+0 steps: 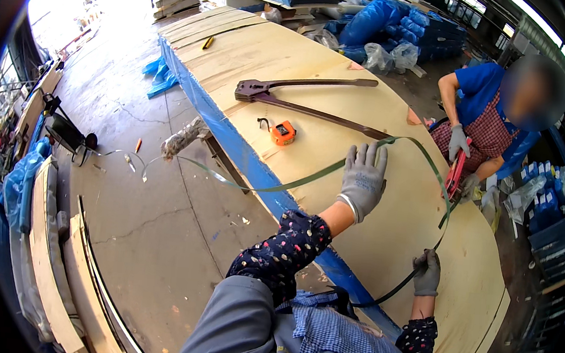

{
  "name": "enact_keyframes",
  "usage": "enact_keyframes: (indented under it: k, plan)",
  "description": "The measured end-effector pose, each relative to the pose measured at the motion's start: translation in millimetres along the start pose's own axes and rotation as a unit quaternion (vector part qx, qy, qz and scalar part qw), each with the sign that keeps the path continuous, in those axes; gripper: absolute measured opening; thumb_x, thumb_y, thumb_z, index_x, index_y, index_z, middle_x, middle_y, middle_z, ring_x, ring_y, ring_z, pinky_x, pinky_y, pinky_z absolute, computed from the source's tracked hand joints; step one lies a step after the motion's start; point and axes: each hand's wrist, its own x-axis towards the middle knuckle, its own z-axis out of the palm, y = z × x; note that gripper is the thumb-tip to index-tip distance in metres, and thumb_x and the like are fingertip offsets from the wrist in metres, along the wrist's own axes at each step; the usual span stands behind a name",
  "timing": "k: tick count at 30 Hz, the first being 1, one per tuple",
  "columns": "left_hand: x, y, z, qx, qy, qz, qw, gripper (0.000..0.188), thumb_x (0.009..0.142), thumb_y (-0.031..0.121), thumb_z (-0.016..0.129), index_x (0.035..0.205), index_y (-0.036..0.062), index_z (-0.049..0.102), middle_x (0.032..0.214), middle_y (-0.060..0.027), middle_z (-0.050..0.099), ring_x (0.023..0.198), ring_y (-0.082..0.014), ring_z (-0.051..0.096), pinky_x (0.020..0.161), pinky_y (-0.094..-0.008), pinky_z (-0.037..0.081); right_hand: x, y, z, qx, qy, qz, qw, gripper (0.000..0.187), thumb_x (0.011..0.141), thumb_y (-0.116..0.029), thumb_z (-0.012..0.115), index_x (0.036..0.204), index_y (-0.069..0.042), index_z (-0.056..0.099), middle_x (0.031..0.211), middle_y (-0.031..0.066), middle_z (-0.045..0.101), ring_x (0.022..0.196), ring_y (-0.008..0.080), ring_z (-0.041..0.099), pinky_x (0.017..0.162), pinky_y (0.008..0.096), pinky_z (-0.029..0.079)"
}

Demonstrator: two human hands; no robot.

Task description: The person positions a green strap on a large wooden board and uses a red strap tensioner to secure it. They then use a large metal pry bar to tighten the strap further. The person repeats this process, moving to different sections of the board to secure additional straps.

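A green strapping band (309,178) curves over the pale wooden board (387,212). My left hand (364,184), in a grey glove, lies over the band with its fingers stretched out. My right hand (427,272), also gloved, is closed on the band near the board's near side. From there the band bends back toward my body. Across the board, a co-worker's gloved hands hold a red-handled tool (455,173) at the band's far loop. A long-handled metal crimper (256,92) lies open on the board, beyond an orange tape measure (283,133).
A yellow utility knife (208,43) lies at the board's far end. Blue film (232,138) wraps the board's side. At left, a black wheeled strap cart (64,134) stands on the concrete floor, near leaning planks (53,257). Blue-wrapped bundles (403,26) are stacked behind.
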Motion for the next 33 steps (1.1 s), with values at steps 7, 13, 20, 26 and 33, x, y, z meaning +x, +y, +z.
enact_keyframes:
  k: [7, 13, 20, 26, 33]
  plan:
    - [-223.8, -57.3, -35.5, -0.265, -0.196, 0.021, 0.944, 0.017, 0.08, 0.016, 0.063, 0.096, 0.0076, 0.06, 0.09, -0.0113, 0.063, 0.082, -0.0279, 0.062, 0.071, -0.0402, 0.05, 28.3, 10.1, 10.7, -0.131, -0.022, 0.03, 0.991, 0.024, 0.089, -0.028, 0.063, 0.094, -0.005, 0.061, 0.069, -0.0022, 0.058, 0.061, 0.0106, 0.056, 0.064, 0.0292, 0.049]
    - [-399.6, -147.4, 136.0, -0.251, -0.198, -0.638, 0.7, 0.061, 0.091, 0.055, 0.041, 0.11, -0.0007, 0.056, 0.108, -0.0258, 0.06, 0.103, -0.0429, 0.056, 0.087, -0.0466, 0.045, 30.5, 2.3, -2.5, -0.159, 0.003, 0.086, 0.983, 0.022, 0.092, -0.028, 0.06, 0.098, -0.007, 0.06, 0.073, -0.0039, 0.058, 0.064, 0.0066, 0.055, 0.065, 0.0281, 0.05]
    - [-350.4, -209.1, 270.7, -0.683, 0.192, -0.676, 0.197, 0.074, 0.089, 0.067, 0.03, 0.128, 0.008, 0.048, 0.124, -0.0156, 0.056, 0.109, -0.0339, 0.055, 0.089, -0.0449, 0.049, 45.3, 7.3, 8.4, -0.182, -0.002, 0.102, 0.978, 0.022, 0.091, -0.029, 0.06, 0.098, -0.009, 0.059, 0.073, -0.0055, 0.059, 0.062, 0.0065, 0.058, 0.062, 0.0244, 0.054]
    - [-282.9, -177.6, 213.6, -0.712, 0.238, -0.634, 0.184, 0.069, 0.091, 0.064, 0.027, 0.12, 0.0086, 0.055, 0.112, -0.0136, 0.063, 0.094, -0.0324, 0.062, 0.086, -0.0453, 0.051, 38.6, 8.4, -2.3, -0.138, 0.034, 0.143, 0.979, 0.022, 0.092, -0.03, 0.059, 0.098, -0.009, 0.06, 0.073, -0.0062, 0.056, 0.063, 0.0055, 0.056, 0.061, 0.0249, 0.051]
    - [-307.7, -198.2, 238.1, -0.703, 0.171, -0.638, 0.264, 0.061, 0.093, 0.06, 0.03, 0.124, 0.0111, 0.051, 0.114, -0.0099, 0.059, 0.099, -0.0297, 0.056, 0.089, -0.0443, 0.047, 36.2, -4.2, 25.3, -0.19, 0.012, 0.14, 0.972, 0.025, 0.09, -0.031, 0.062, 0.096, -0.007, 0.06, 0.071, -0.0022, 0.059, 0.063, 0.0099, 0.057, 0.059, 0.0269, 0.05]
